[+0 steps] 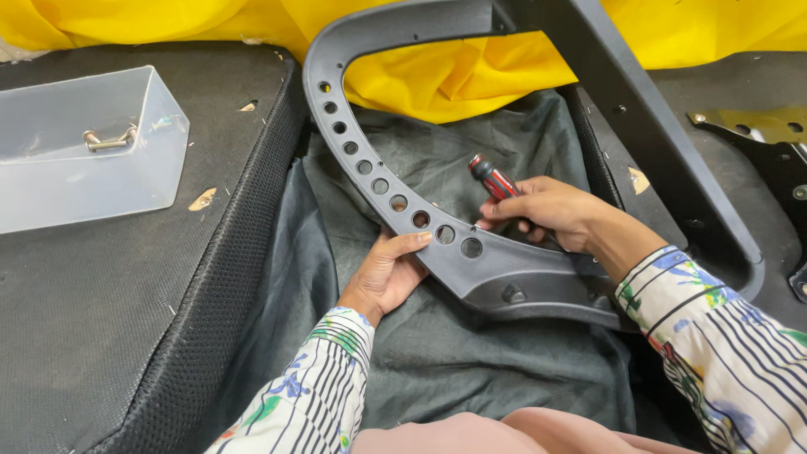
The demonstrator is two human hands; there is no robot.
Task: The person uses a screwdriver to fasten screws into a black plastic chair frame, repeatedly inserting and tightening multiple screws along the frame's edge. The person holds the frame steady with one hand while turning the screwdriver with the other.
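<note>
While my left hand [388,273] braces the black chair armrest [471,252], my right hand [546,210] grips the screwdriver [494,179], fastening; next, steady alignment.

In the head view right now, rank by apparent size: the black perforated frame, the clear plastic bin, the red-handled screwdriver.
1. black perforated frame, largest
2. clear plastic bin
3. red-handled screwdriver, smallest, though the right hand hides part of it

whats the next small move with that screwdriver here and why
Probably tip the screwdriver down toward the screw on the armrest frame. The right hand holds the tool behind the frame, its tip hidden, while the left hand steadies the frame's lower edge by the row of holes. The screw sits below both hands, uncovered.
</note>
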